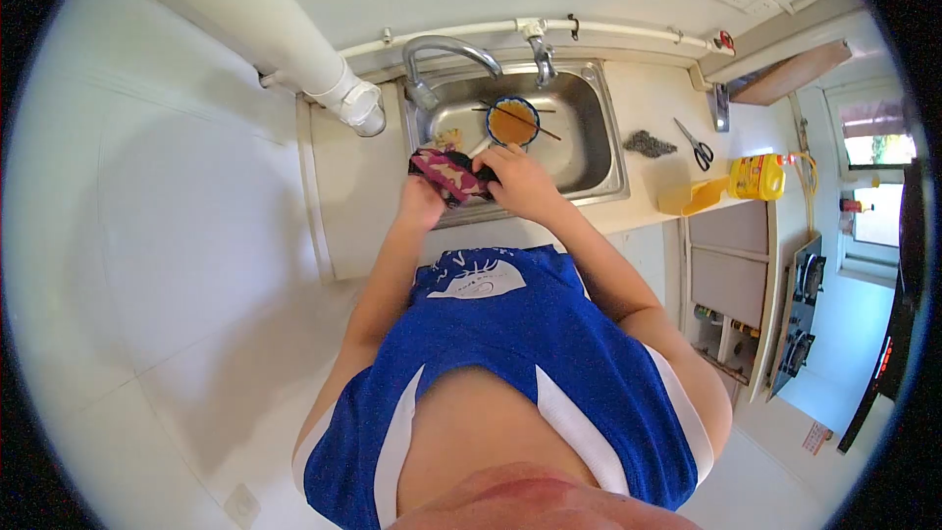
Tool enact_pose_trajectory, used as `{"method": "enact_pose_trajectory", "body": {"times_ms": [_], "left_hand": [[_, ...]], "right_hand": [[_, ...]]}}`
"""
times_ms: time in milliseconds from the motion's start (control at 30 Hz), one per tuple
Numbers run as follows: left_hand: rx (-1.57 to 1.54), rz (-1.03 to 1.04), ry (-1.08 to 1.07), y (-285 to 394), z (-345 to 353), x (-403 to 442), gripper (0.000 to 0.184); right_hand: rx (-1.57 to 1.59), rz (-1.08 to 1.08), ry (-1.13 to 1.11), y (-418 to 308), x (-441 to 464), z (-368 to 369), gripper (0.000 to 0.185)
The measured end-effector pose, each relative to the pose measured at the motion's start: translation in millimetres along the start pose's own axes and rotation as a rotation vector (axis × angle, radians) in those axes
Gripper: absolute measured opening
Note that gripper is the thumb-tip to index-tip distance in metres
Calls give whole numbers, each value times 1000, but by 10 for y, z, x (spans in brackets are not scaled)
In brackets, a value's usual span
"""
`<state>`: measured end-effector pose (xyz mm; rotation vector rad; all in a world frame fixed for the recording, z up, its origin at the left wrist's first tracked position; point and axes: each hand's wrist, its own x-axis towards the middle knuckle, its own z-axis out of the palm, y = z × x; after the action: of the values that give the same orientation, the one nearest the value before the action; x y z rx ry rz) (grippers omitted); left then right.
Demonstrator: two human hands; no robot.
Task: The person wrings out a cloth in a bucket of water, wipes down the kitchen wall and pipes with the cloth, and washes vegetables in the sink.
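Observation:
Over the near left edge of the steel sink [593, 152], a dark cloth with a pink and cream pattern [447, 175] is held between both hands. My left hand [422, 201] is closed on its left end. My right hand [514, 180] is closed on its right end. Just beyond the cloth, a yellowish item [448, 138] lies in the sink. A blue-rimmed bowl [513, 123] with orange-brown liquid sits in the basin, with chopsticks [546, 132] lying across it. The pale handle of something touches the bowl's near side.
A curved faucet [446, 43] arches over the sink's left side. On the right counter [628, 196] lie a scouring pad [649, 144], scissors [696, 146], a yellow tray [695, 197] and a yellow bottle [757, 178]. A thick white pipe [285, 34] stands at the left.

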<state>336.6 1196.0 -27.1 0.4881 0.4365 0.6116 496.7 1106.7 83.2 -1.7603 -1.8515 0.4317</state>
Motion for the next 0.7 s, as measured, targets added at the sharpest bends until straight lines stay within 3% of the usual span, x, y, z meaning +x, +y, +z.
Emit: {"method": "enact_pose_trajectory", "body": {"times_ms": [67, 100, 200, 233, 300, 467, 533, 600, 700], "left_hand": [[-149, -7, 292, -18, -207, -63, 26], [-39, -24, 315, -178, -598, 2, 30], [-125, 11, 379, -107, -377, -165, 28], [-16, 63, 460, -105, -383, -184, 26], [14, 187, 474, -110, -415, -235, 13], [-8, 415, 563, -112, -903, -350, 16], [-129, 443, 336, -62, -844, -447, 21], [-156, 525, 377, -110, -883, -475, 25], [-178, 495, 768, -41, -501, -563, 24]], "right_hand": [[45, 150, -103, 228, -174, 96, 20], [80, 285, -204, 358, -250, 131, 20], [-14, 307, -200, 716, -503, 195, 23], [-2, 337, -190, 736, -552, 72, 26], [-46, 393, -190, 940, -685, -39, 27], [-218, 613, -254, 1569, -1115, -293, 32], [-186, 663, -243, 1761, -1283, -418, 33], [-154, 713, -233, 1969, -1445, -500, 33], [-169, 792, -179, 2257, -1646, -527, 32]]}}
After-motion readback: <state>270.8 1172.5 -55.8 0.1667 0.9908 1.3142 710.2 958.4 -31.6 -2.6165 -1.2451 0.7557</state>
